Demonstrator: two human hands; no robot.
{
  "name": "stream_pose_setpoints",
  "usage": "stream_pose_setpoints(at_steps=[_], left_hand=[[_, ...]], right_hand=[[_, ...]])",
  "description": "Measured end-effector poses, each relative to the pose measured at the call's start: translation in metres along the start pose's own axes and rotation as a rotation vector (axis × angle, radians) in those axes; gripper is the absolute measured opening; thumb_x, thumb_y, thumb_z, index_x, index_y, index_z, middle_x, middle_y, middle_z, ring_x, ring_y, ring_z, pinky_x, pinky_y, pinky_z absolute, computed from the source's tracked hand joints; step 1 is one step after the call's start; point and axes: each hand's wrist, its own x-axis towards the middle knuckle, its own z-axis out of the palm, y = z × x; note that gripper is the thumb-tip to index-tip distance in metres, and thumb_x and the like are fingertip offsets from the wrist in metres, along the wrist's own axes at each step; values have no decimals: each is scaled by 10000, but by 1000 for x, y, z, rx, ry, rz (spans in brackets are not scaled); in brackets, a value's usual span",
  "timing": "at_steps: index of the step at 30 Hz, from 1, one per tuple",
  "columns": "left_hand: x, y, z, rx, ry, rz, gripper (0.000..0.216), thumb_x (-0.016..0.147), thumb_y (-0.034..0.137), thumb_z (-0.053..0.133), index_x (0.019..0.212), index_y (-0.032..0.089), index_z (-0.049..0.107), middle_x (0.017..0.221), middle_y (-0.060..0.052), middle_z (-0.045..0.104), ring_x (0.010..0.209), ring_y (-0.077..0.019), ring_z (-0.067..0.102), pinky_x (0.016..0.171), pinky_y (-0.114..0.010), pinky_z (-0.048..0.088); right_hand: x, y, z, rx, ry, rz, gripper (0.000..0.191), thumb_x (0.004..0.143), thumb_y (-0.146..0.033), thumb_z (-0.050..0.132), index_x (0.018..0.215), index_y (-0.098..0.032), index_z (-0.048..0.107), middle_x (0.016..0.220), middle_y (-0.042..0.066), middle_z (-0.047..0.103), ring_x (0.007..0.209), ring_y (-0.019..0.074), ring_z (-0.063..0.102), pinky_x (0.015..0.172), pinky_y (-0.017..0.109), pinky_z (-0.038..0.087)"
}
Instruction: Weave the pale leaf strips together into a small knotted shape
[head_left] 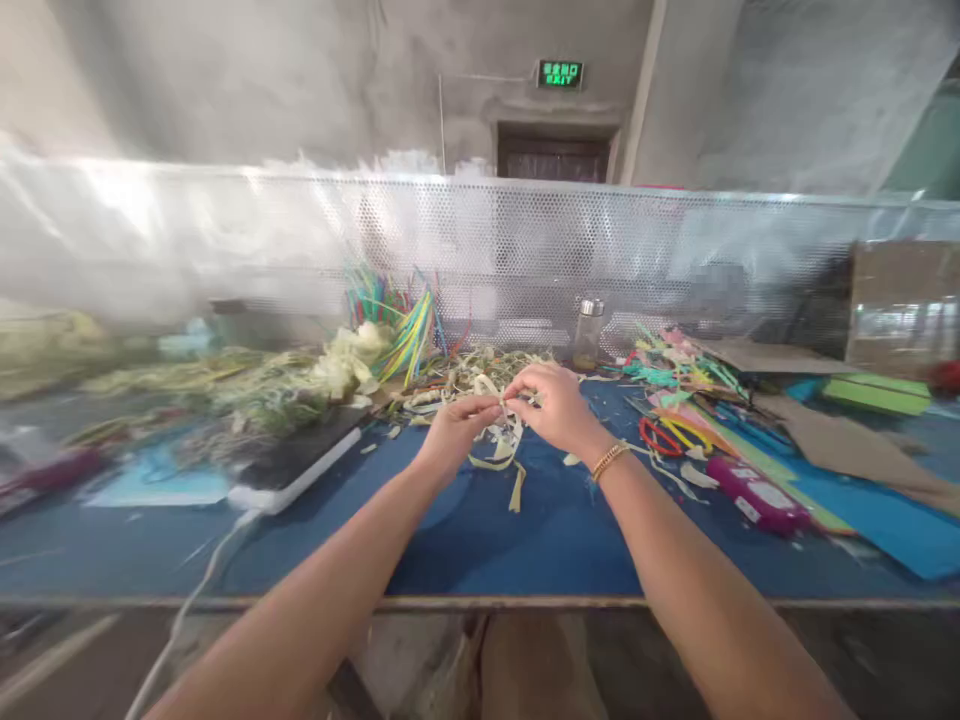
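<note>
Both hands meet over the middle of the blue tabletop (480,540). The left hand (454,432) and right hand (556,410) each have their fingers (525,385) closed in a pinch on one pale strip (504,455). The tips almost touch, probably so the short stretch between them stays taut and easy to see. The strip's loose ends hang below the fingers, down to the tabletop.

Just beyond the fingers lies a heap of similar cuttings (480,375), close at hand. Red-handled scissors (660,437) and a magenta tube (757,495) lie right of the fingers, and a flat white-edged slab (296,465) lies left. Towards the person, the cloth is bare up to the front edge (480,603), giving the forearms room. A perforated screen (525,250) closes the far side
</note>
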Motion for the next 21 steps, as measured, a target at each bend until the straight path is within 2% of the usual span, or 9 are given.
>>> stream_pose_setpoints(at_steps=[6,12,17,21], left_hand=[[2,-3,3,-11,29,-11,301,618,380,748,829,167,718,824,-45,686,751,-163,575,728,-285,427],[2,-5,3,24,82,-24,288,585,356,768,782,155,706,674,-13,640,582,-108,497,567,-239,380],[-1,2,6,-117,11,-50,255,631,347,738,780,157,657,596,20,584,491,-80,453,488,-216,341],[-2,1,6,-165,-17,-68,227,664,346,726,708,153,614,560,21,566,507,-77,463,501,-204,343]], right_hand=[[0,4,4,-28,-9,19,55,815,-252,580,776,-220,601,841,-4,637,882,178,520,828,325,283],[-1,4,4,-29,-8,49,54,828,-244,555,798,-216,590,816,-10,639,839,164,528,822,328,280],[-1,0,5,-21,-31,45,32,811,-236,574,796,-220,598,793,-16,644,809,161,524,800,322,286],[-1,-4,5,-28,-41,35,35,801,-247,596,773,-233,612,792,-25,656,823,166,530,819,331,278]])
